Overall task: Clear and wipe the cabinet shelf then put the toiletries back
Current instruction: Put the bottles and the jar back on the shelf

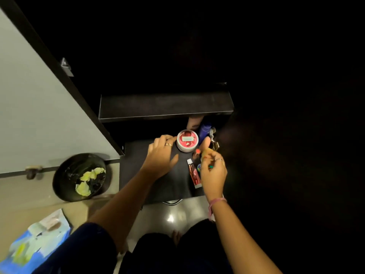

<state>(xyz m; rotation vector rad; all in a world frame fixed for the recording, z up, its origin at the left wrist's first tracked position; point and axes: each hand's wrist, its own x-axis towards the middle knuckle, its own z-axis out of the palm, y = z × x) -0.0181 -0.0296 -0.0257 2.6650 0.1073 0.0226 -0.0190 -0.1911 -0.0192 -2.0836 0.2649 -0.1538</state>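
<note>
**Dark shelf, toiletries partly back; both hands over the right half**

Black laminate shelf (138, 171) carries the returned items, all grouped toward its right and rear. Round pink-lidded jar (187, 140) stands upright just ahead of the left hand (161, 157); fingertips reach toward its left wall, fingers extended and relaxed, palm down, gripping nothing. Contact with the jar cannot be confirmed.

Right hand (213, 175) sits to the right of the jar, fingers curled and pinching a small item with yellow and green showing; its identity is not resolvable. Red tube (194, 174) lies flat just left of that hand, long axis running near-to-far, white cap at the far end. A small round blue-green item (199, 167) lies between tube and hand.

Judgement: the jar lies straight off the left fingertips, so the left hand is the nearer for nudging it back; the tube is nearer the right.

Hidden or unclear: a blue bottle (204, 132) and a pale bottle (193, 122) stand behind the jar, tops cut by the upper shelf (164, 107). Cabinet interior to the right is too dark to read. Metallic objects near the blue bottle are indistinct.
</note>
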